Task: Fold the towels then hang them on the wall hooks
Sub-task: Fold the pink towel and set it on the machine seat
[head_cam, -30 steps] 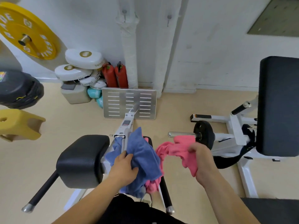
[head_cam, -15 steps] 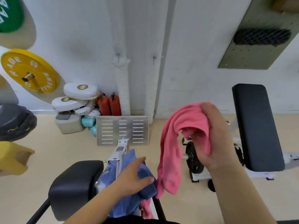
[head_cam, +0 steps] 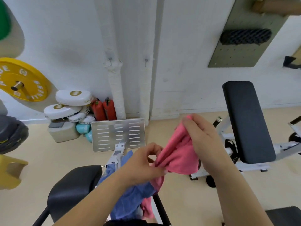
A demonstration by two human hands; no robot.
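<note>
Pink terry cloth, the pink towel [head_cam: 177, 154], hangs bunched in the air between the two hands, in front of the person and above the floor. The right hand [head_cam: 205, 141] grasps its upper end, fingers curled round a gathered fold. The left hand [head_cam: 141, 163] pinches a lower edge between thumb and fingertips, just down and to the left. Between the two grips the cloth sags in loose creases, so no clean fold is made yet.

The step in hand looks like the start of folding: finding edges or corners on the first towel. The next move probably calls for drawing the hands apart to spread the cloth flat, then bringing matching corners together. A bunched grip could leave the fold crooked.

Directly below the left forearm lies the blue towel [head_cam: 130, 198], draped in a heap over the white machine frame [head_cam: 119, 152] beside a black pad [head_cam: 73, 188]. It is untouched and not folded. A scrap of pink shows under it; whether that belongs to the held towel I cannot tell.

Farther off, on the white wall, two small wall hooks [head_cam: 110, 60] stand side by side, both bare, well apart from the hands. A slotted metal plate [head_cam: 118, 134] leans on the floor beneath them, and a black bench [head_cam: 246, 121] stands to the right.
</note>
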